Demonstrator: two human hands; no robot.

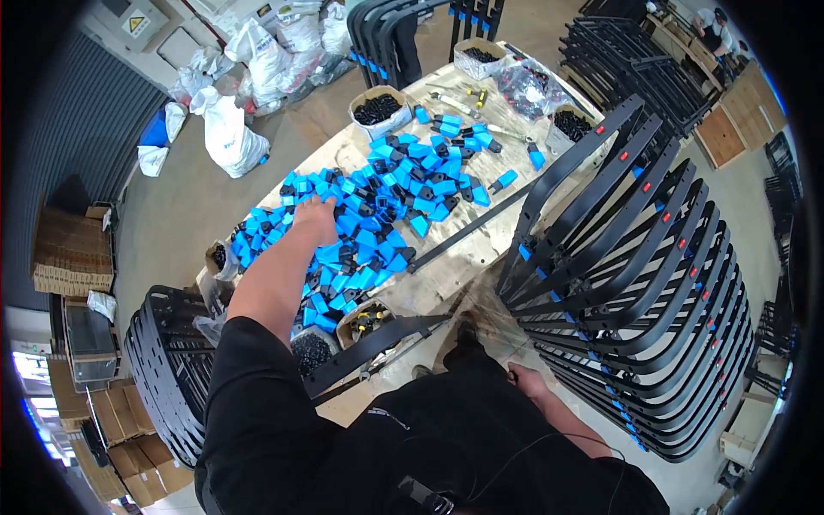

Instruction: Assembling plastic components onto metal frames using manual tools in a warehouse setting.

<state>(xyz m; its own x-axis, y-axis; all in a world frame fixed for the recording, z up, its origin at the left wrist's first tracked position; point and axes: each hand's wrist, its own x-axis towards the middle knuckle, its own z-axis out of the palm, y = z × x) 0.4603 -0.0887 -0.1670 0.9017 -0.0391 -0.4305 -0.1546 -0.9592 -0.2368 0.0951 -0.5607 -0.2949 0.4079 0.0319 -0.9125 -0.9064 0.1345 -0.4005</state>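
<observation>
My left hand reaches over the table onto a heap of small blue-and-black plastic pieces. Its fingers look slightly apart and bent down among the pieces; their tips are hidden. Low by my right side hangs my right hand, curled closed, close to a row of black metal frames. What it holds, if anything, does not show. Between me and the heap, a black metal frame lies across the table's near edge.
Boxes of black parts and a bag of small parts stand on the wooden table. Yellow-handled pliers lie at the far end. More black frames stack at left. White sacks cover the floor beyond. Another person stands far right.
</observation>
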